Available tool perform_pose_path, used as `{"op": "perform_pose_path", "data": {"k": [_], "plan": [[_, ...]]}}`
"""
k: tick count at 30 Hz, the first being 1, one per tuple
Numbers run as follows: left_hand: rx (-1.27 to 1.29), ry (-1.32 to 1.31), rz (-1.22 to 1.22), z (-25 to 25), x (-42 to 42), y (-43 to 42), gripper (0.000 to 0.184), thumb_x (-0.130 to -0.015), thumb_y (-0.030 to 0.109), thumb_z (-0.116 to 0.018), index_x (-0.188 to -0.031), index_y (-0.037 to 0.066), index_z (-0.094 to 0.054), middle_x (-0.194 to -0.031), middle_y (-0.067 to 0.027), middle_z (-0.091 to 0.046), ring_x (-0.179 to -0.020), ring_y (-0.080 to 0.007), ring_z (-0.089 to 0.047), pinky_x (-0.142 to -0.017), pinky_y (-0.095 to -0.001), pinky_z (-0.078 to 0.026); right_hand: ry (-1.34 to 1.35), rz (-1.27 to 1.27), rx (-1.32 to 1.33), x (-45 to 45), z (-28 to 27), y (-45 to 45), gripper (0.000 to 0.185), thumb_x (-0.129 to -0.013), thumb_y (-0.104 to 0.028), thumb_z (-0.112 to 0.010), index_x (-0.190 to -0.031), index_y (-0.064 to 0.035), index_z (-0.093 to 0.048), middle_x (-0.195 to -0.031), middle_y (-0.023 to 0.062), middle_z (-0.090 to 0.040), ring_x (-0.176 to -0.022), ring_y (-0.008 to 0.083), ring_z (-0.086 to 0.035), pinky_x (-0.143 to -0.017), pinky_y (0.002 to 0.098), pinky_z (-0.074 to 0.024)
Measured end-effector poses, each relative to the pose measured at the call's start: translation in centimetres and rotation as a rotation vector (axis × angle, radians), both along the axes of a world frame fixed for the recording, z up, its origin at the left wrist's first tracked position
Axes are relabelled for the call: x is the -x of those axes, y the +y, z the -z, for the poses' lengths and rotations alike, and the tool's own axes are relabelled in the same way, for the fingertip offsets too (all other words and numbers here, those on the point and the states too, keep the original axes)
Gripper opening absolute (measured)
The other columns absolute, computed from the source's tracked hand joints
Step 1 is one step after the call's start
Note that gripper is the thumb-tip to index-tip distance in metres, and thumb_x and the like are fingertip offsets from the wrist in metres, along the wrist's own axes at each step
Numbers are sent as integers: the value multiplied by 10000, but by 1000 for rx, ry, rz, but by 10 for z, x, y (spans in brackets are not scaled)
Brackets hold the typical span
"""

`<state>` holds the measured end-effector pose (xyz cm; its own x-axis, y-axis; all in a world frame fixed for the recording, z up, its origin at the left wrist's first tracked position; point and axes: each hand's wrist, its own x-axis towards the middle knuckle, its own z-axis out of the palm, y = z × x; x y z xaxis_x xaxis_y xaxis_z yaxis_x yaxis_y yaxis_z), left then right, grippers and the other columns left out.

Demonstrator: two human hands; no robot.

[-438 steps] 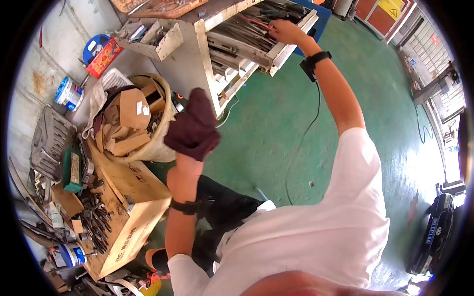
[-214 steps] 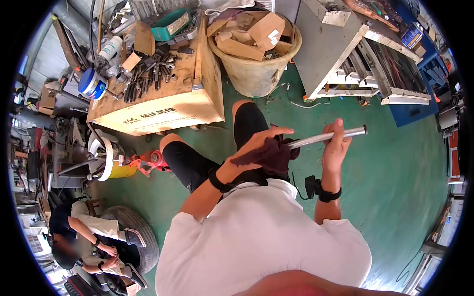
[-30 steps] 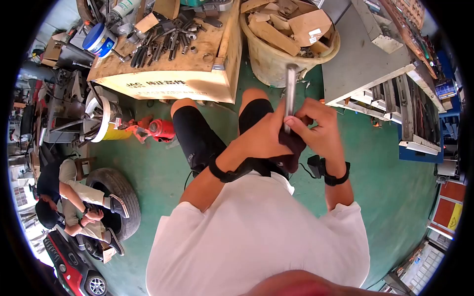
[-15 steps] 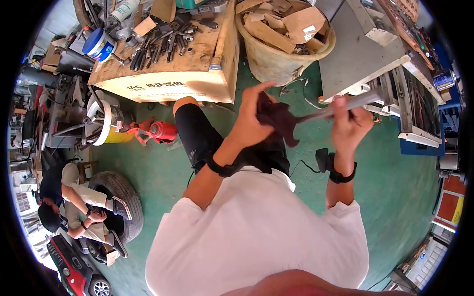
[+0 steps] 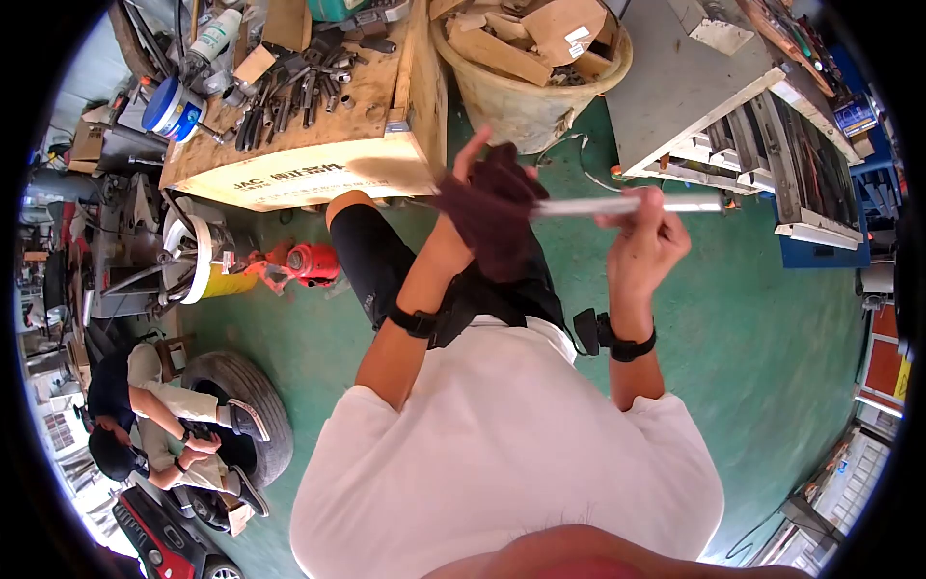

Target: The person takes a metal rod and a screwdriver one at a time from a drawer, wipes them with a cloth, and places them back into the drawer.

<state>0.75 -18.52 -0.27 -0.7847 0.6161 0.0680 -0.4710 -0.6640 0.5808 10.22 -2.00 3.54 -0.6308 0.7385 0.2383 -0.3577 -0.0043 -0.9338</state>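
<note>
Head view: slim silvery metal rod held crosswise between both hands.
Left hand: grasping crumpled maroon cloth at the rod's inner end.
Right hand: fingers closed round the rod, outer tip protruding.
Edges: pale wooden crate, grey metal cabinet beyond.
Room: green floor rightward.

Smooth green floor under a big pale wooden box and grey metal cabinet. Bright light, low left.

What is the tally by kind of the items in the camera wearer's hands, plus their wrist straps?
Dark rag, at the left hand: 1
Metal rod, in the right hand: 1
Black wrist straps: 2
Total: 4
</note>
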Motion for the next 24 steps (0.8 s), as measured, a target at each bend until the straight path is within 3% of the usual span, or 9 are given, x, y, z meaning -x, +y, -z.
{"op": "perform_pose_path", "data": {"k": [2,3,5,9,12,14,15,17,24], "plan": [[642,1002,-46,-13,-4,-14,912,-705,181,-775,-1447,130,-247,-1201,-155,-561,-1100,-253,-558,-952,-356,-435,-43,301,-177,-16,2,-1,277,-910,-165,-608,-766,73,-613,-639,86,-599,-460,107,-510,-419,221,-388],[696,1062,74,-30,-12,-15,969,-675,123,-764,-1463,98,-201,-1111,-165,-591,-985,-290,-601,-865,-338,-472,-38,292,-173,-19,3,-6,277,-910,-165,-608,-766,73,-613,-639,86,-599,-460,107,-510,-419,221,-388],[712,1108,204,-30,-28,-6,1004,-644,96,-762,-1467,95,-187,-975,-156,-607,-822,-322,-601,-757,-360,-490,-28,352,-126,-25,9,-13,261,-879,-140,-642,-701,44,-589,-576,44,-553,-450,65,-430,-409,212,-308],[736,1043,239,-13,-34,5,970,-619,86,-795,-1433,82,-267,-1013,-174,-612,-824,-293,-617,-791,-350,-482,29,259,-406,-30,22,-6,261,-871,-127,-629,-659,18,-584,-569,36,-572,-444,57,-474,-388,214,-335],[790,1132,69,-2,-34,2,846,-612,67,-789,-1351,84,-378,-1023,-152,-625,-803,-298,-600,-749,-337,-484,-66,82,-234,-27,8,-6,300,-905,-144,-578,-646,5,-563,-568,35,-562,-429,60,-457,-384,216,-325],[779,1276,-436,4,-33,-1,628,-608,51,-746,-1190,109,-518,-923,-96,-631,-862,-316,-573,-770,-374,-447,-41,129,-121,-25,8,-10,315,-920,-159,-557,-651,5,-563,-568,45,-557,-424,63,-450,-382,218,-321],[790,1271,-442,5,-29,-2,628,-608,51,-746,-1190,109,-518,-923,-96,-631,-862,-316,-573,-770,-374,-447,-18,174,-5,-23,8,-12,331,-934,-173,-535,-656,5,-563,-568,54,-552,-419,66,-444,-380,220,-317],[787,1465,-872,7,-20,-3,563,-614,78,-765,-1120,139,-526,-1039,-67,-645,-971,-309,-563,-831,-412,-411,40,106,78,-17,8,-14,336,-938,-186,-531,-666,6,-566,-568,63,-549,-412,71,-441,-379,222,-317],[748,1428,-1011,13,-7,-2,571,-604,56,-777,-1099,131,-503,-1023,-79,-633,-919,-329,-599,-768,-403,-470,137,3,14,-17,1,-36,303,-909,-182,-571,-676,12,-576,-589,89,-570,-402,99,-438,-383,234,-328]]}}
